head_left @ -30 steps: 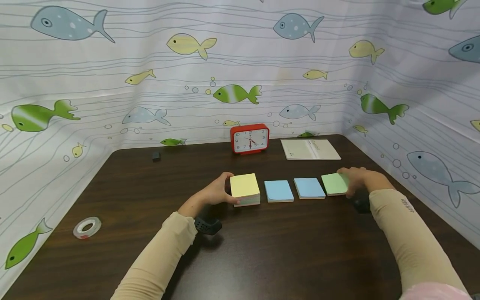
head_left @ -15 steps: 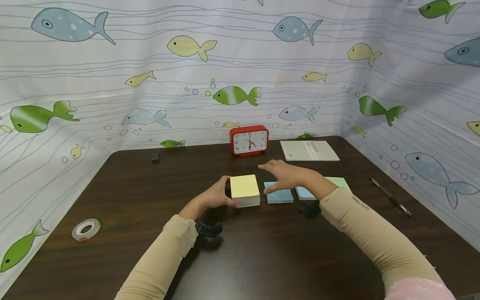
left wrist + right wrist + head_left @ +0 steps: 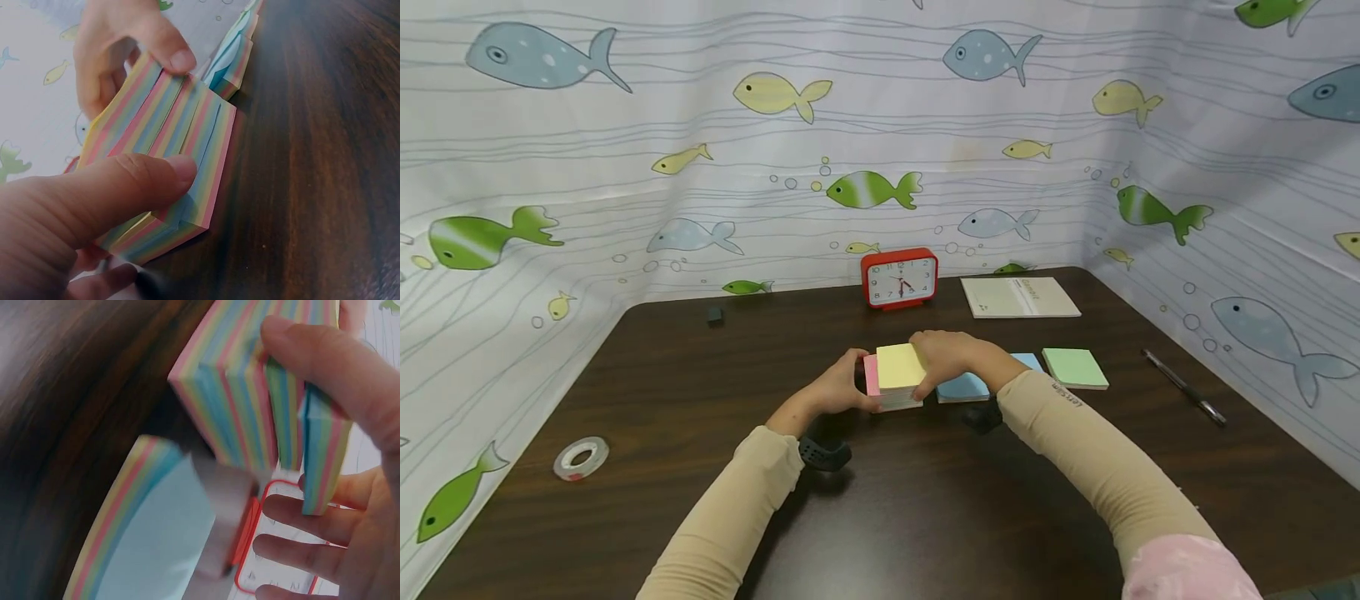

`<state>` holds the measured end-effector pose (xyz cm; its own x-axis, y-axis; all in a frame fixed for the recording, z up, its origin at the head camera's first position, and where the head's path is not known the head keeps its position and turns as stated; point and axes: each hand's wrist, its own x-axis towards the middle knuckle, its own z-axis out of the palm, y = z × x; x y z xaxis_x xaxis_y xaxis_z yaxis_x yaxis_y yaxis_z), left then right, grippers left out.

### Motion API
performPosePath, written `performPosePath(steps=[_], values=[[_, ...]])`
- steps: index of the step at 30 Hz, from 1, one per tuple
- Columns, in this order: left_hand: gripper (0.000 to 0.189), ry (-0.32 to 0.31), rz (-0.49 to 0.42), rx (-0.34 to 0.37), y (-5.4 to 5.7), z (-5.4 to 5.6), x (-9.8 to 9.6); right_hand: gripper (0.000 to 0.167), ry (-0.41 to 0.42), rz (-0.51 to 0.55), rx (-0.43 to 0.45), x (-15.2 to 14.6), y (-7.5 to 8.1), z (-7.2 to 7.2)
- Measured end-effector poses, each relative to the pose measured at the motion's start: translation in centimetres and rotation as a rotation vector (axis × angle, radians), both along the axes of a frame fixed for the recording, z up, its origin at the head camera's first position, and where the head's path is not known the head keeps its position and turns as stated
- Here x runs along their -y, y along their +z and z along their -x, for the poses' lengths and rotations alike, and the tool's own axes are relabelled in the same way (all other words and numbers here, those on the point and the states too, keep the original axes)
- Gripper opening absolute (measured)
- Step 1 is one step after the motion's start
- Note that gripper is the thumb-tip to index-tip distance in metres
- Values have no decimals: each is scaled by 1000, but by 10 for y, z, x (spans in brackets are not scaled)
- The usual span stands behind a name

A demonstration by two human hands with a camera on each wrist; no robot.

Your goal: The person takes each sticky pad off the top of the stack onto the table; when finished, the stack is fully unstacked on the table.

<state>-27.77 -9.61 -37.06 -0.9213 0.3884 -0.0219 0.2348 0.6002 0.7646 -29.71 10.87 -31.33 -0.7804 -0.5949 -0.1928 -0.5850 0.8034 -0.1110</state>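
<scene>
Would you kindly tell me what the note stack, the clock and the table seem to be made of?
Note stack: matte paper, judging by its fine coloured layers.
Clock: probably smooth plastic, given the evenly red casing.
Table: wood or wood-look laminate, as dark grain shows under a soft sheen.

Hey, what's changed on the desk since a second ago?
The right hand let go of the green pad, moved left and now grips the yellow pad atop the stack. That pad has shifted right, baring a pink pad underneath. The left hand still holds the stack; the clock and tape roll stayed put.
</scene>
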Motion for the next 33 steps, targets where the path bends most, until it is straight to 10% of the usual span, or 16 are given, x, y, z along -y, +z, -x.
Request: performPosePath(steps=[10, 21, 27, 33], values=[[82, -12, 0, 9, 0, 1, 0, 80, -33, 115, 7, -27, 6, -37], [84, -4, 31, -18, 1, 3, 2, 75, 56, -41, -78, -10, -12, -100], [89, -15, 28, -24, 2, 2, 0, 95, 81, -162, -116, 4, -11, -105], [96, -27, 24, -16, -1, 1, -1, 76, -31, -26, -170, 9, 19, -79]])
